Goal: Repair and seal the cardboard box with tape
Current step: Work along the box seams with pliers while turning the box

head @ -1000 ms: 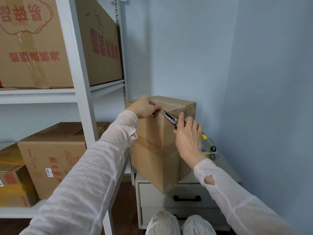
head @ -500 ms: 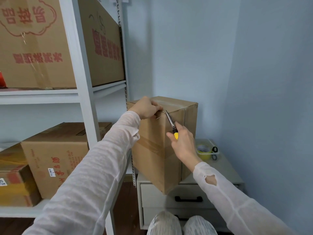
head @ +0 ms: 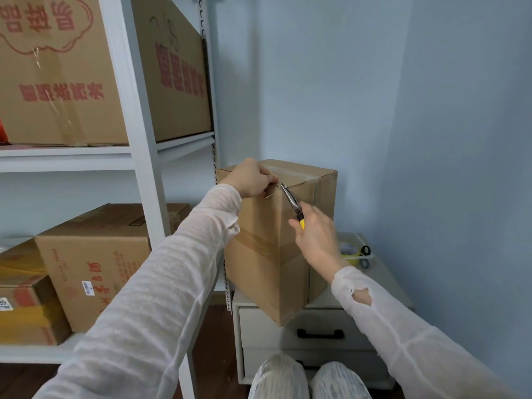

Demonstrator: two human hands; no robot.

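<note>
A tall brown cardboard box (head: 259,269) stands on a small white cabinet (head: 288,321), with clear tape across its top. My left hand (head: 252,180) grips the box's top near corner, its fingers curled over the edge and pinching the tape end there. My right hand (head: 316,234) holds yellow-handled scissors (head: 292,204), whose closed blades point up-left with the tips at the box's top edge, right beside my left fingers.
A white metal shelving rack (head: 138,156) on the left holds several printed cardboard boxes. Behind the box on the cabinet sits a yellow roll of tape (head: 352,253) in a clear tray. Blue walls close in at the back and right. My knees show below.
The scissors went from open blades across the tape to closed blades, and my right hand slid down to the handle. My left hand stayed on the corner.
</note>
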